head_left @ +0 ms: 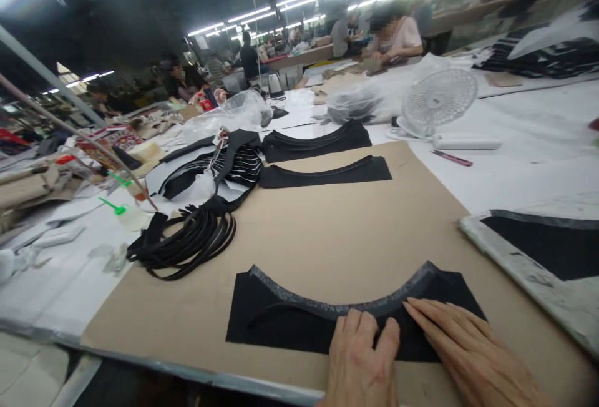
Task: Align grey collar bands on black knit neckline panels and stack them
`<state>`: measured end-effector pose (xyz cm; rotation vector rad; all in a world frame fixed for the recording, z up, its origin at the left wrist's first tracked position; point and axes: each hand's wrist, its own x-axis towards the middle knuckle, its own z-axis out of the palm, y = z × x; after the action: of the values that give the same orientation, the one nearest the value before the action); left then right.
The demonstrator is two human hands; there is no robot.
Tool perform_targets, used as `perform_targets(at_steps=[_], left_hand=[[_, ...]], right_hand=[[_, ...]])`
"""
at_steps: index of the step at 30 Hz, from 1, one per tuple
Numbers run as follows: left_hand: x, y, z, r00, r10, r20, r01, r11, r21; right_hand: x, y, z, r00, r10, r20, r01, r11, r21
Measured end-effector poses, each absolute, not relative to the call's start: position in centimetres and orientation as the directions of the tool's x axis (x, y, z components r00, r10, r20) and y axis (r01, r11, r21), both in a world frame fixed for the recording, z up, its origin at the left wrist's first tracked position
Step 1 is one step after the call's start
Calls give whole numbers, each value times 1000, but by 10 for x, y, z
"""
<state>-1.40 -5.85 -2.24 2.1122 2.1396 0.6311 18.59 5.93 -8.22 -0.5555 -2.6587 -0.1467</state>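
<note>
A black fabric panel [290,335] with a deep curved upper edge lies flat on the brown board in front of me. Along that curve runs a greyish, shiny band [299,298]. A thin black strip [271,310] trails loose over the panel from the left and passes under my left hand [362,354]. The fingers of that hand are bent and drawn together on the strip, at the middle of the curve. My right hand [468,344] rests to the right with its fingers stretched flat and the fingertips touching the panel near the curved edge. Its thumb is hidden.
Two similar black panels [327,173] lie farther back on the brown board [187,326]. A coil of black strips [187,241] sits left, near a bottle with a green nozzle [128,213]. A pale board [528,276] stands right. Beyond are a fan [437,101] and pink-handled cutter [452,158].
</note>
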Motion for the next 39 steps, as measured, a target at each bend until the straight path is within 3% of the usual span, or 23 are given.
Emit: perform_targets(at_steps=[4,9,12,15,19,22,30,39], left_hand=[[-41,-89,-23,-83,921,380,904,-90,417],[-90,-115,-12,-276,845,458,865,10,502],[-118,-109,4,-366,870,331,848,165,503],[-134,-95,17,-366,927,85,801,267,535],[-140,-80,24,-322,933,-164,767,358,532],[-144,-75,23,-323,918,-231,756,397,520],[-152,-69,15,-337,920,-199,791,392,470],[-152,-72,7,-326,934,-148,823,357,443]], right_hand=[[202,62,-72,-840,352,414,400,916,33],[159,41,-15,-790,433,434,386,901,-195],[110,22,7,-870,384,309,253,885,-390],[77,10,5,-901,352,253,202,858,-473],[73,5,-15,-905,349,242,229,881,-415],[79,6,-23,-906,331,265,226,906,-358],[82,5,-27,-861,318,397,246,943,-223],[84,2,-35,-864,313,395,255,947,-193]])
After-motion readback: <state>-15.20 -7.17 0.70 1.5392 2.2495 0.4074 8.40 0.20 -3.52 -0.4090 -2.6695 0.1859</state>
